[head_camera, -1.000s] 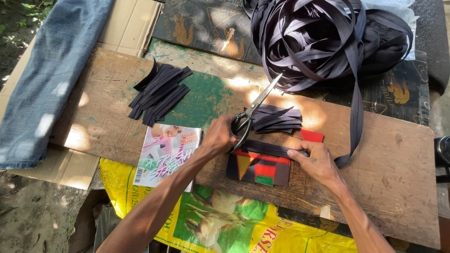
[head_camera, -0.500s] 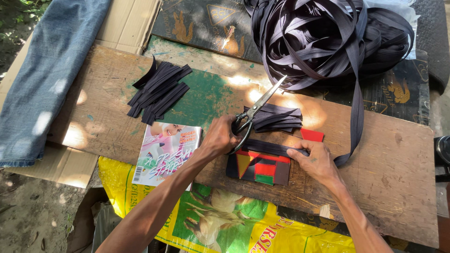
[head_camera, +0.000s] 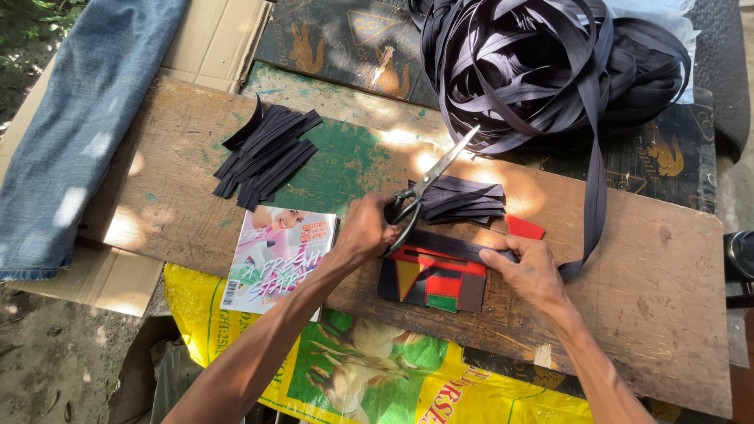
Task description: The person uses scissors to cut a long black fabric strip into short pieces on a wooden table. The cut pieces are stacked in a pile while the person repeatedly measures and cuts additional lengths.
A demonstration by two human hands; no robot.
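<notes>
My left hand (head_camera: 367,229) grips the handles of a pair of scissors (head_camera: 430,179), blades pointing up and to the right. My right hand (head_camera: 530,269) presses a dark strap (head_camera: 455,246) flat across a red, yellow, green and black patterned piece (head_camera: 432,284) on the wooden board (head_camera: 652,298). The strap runs right and up into a big tangled heap of dark strap (head_camera: 542,71). A small pile of cut strips (head_camera: 463,198) lies just beyond the scissors. A second pile of cut strips (head_camera: 263,153) lies further left.
A magazine (head_camera: 275,255) lies at the board's near edge, left of my hand. Blue jeans (head_camera: 86,126) lie over cardboard (head_camera: 216,35) at the far left. A yellow printed sack (head_camera: 369,377) hangs below the board. A red scrap (head_camera: 525,228) lies by my right hand.
The scissors have tilted slightly, tips swinging a little to the right. Both hands stay in nearly the same place on the strap.
</notes>
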